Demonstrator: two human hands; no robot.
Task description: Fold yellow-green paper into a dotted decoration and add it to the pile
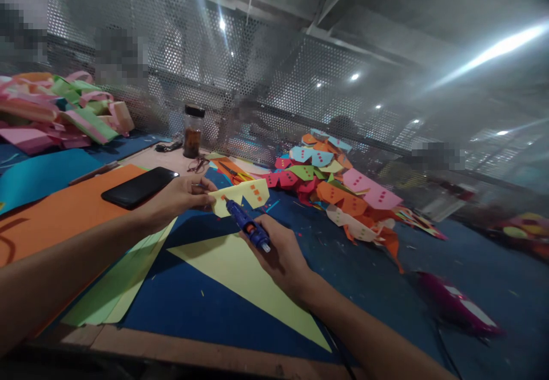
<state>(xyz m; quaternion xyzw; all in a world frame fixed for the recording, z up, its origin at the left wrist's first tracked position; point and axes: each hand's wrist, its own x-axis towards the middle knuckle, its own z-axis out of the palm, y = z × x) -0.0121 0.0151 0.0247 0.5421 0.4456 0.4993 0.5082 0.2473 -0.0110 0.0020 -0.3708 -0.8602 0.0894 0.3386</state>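
My left hand (pixel 189 193) pinches the left end of a small pale-yellow paper cutout (pixel 234 197) with a notch in its lower edge. Orange square marks show on the cutout's right half, and a bit of orange is at its left. Wrapped in my right hand (pixel 285 254) is a thick blue pen-like tool (pixel 246 224) with a clear end and an orange part inside. Its far tip meets or nearly meets the cutout's left half; I cannot tell which. Below my hands a large pale-yellow paper triangle (pixel 253 282) lies on the blue table surface (pixel 171 294).
A black phone (pixel 139 188) rests on orange paper (pixel 77 211) at left. Behind it stands a dark-lidded jar (pixel 194 131). Folded paper strips (pixel 64 108) are heaped far left, marked paper cutouts (pixel 334 191) at centre right. A magenta object (pixel 458 305) lies at right.
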